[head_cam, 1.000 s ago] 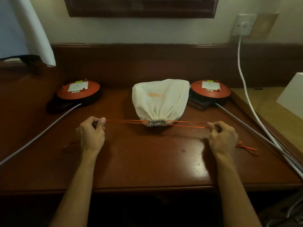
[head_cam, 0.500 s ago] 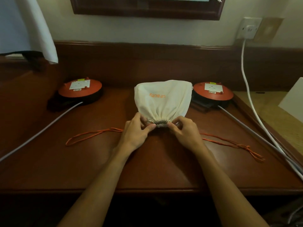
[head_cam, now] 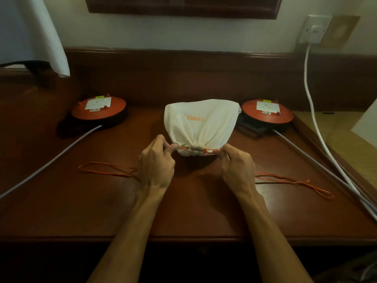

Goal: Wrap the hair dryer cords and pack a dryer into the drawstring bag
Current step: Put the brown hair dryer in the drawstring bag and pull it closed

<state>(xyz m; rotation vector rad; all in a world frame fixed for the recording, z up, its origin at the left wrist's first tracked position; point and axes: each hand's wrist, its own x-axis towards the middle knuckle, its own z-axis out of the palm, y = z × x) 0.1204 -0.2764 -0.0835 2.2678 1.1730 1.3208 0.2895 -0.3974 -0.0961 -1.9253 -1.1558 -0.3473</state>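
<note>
Currently, left hand [head_cam: 156,166] and right hand [head_cam: 237,167] pinch the orange drawstring [head_cam: 208,150] at 9 and 3 o'clock of the soft drawstring bag's [head_cam: 201,123] cinched neck; likely light, grip cord close.

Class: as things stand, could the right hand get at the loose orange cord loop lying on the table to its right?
Probably yes: the cord loop lies bare beside the right hand, though that hand now pinches cord.

A dark wooden counter [head_cam: 102,211] carries two orange discs with white labels: one [head_cam: 99,108] at its back left, another [head_cam: 267,111] at its back right. A grey cable [head_cam: 47,162] runs from the left disc toward the counter's left edge. Above the counter's right end, a white wall socket [head_cam: 313,30] feeds a white cord [head_cam: 309,88] hanging down.
</note>
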